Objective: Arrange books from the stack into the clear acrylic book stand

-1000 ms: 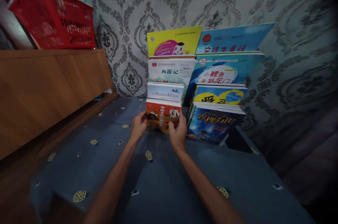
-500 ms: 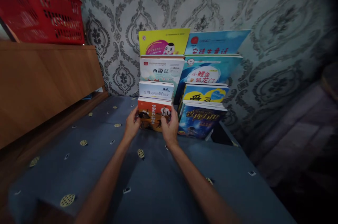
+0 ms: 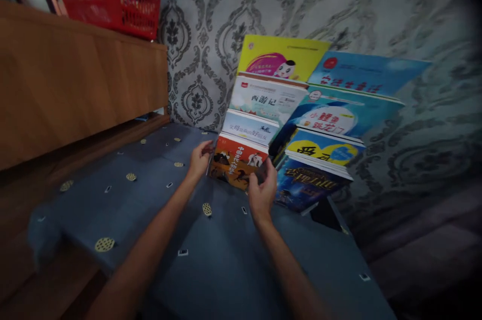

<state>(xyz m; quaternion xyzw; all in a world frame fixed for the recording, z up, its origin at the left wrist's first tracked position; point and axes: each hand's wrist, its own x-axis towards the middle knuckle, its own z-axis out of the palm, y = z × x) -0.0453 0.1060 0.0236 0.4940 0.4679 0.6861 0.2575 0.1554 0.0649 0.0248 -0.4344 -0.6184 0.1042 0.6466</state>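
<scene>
A stack of books stands in stepped rows against the wall. In front on the left is an orange-and-brown book (image 3: 237, 162) with a white title, upright. My left hand (image 3: 199, 162) is by its left edge, fingers apart and holding nothing. By its lower right corner is my right hand (image 3: 262, 189), thumb and fingers spread; whether the fingertips touch the cover I cannot tell. Behind the orange book rise a pale blue book (image 3: 250, 127), a white book (image 3: 269, 99) and a yellow book (image 3: 278, 59). To the right leans a dark blue book (image 3: 309, 182).
Behind the dark blue book are a yellow-and-blue book (image 3: 327, 146), a teal book (image 3: 346, 111) and a blue book (image 3: 376, 74). A patterned grey-blue cloth (image 3: 150, 219) covers the surface. On the left, a red basket (image 3: 135, 1) sits on a wooden cabinet (image 3: 83, 79).
The view has turned left and tilted, so the books appear further right. My left hand has come away from the orange book's edge, and my right hand's fingers have loosened.
</scene>
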